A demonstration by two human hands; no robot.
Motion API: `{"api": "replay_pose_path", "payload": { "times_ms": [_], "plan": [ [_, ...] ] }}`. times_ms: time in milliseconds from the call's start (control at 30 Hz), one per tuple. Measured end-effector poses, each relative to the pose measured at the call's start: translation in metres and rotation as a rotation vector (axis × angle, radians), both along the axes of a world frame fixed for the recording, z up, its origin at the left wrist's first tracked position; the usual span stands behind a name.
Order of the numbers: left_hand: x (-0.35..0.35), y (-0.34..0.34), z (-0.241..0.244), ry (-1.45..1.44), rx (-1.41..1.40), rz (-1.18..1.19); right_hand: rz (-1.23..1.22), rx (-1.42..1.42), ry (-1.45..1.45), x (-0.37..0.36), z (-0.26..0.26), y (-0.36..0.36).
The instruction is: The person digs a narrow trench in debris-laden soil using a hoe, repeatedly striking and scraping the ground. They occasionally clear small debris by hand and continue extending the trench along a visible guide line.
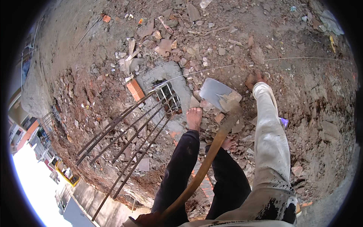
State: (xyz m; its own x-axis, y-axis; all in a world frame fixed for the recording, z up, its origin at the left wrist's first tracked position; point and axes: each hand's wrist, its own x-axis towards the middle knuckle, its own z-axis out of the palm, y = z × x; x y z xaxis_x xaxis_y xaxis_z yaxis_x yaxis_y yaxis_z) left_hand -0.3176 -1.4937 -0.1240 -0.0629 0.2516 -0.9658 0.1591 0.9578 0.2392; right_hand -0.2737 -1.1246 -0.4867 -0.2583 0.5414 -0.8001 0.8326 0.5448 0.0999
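A hoe with a curved wooden handle (202, 170) runs up from the bottom of the view to its broad metal blade (218, 93), which is partly coated with mud. At the bottom edge, my left hand (147, 220) is closed round the handle's lower end. My right arm, in a stained pale sleeve, reaches out to the right of the blade. My right hand (258, 79) is down at the soil beside a reddish stone (256, 54); its fingers are partly hidden, and whether it grips anything is unclear.
Steel rebars with square stirrups (167, 98) rise from a hole ringed by grey concrete (181, 82), leaning left. An orange brick (135, 90) lies beside it. A thin string (300, 58) crosses above the rubble. My bare foot (194, 117) stands at the concrete's edge.
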Motion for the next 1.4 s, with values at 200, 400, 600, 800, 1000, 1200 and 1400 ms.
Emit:
{"api": "replay_pose_path", "payload": {
  "times_ms": [200,400,600,800,1000,1200,1400],
  "plan": [
    [-0.025,0.029,-0.101,0.331,0.163,0.053,0.015,-0.019,-0.032,-0.015,-0.019,-0.014],
    [0.013,0.039,-0.245,0.670,0.334,-0.004,-0.927,-0.494,0.426,-0.065,0.017,-0.035],
    [0.065,-0.009,-0.391,1.087,0.352,-0.069,-0.972,-1.030,0.948,-0.192,0.081,-0.085],
    [0.076,-0.010,-0.434,1.161,0.374,0.018,-0.053,0.420,0.248,-0.126,-0.007,0.025],
    [0.065,0.002,-0.433,1.225,0.474,-0.100,-0.086,0.353,0.254,-0.053,-0.051,0.101],
    [0.059,-0.024,-0.326,0.872,0.358,-0.118,-0.834,0.148,0.927,-0.059,-0.012,0.072],
    [0.028,-0.098,0.077,-0.365,-0.214,-0.128,-1.047,-0.601,1.057,-0.110,0.168,-0.047]
  ]
}}
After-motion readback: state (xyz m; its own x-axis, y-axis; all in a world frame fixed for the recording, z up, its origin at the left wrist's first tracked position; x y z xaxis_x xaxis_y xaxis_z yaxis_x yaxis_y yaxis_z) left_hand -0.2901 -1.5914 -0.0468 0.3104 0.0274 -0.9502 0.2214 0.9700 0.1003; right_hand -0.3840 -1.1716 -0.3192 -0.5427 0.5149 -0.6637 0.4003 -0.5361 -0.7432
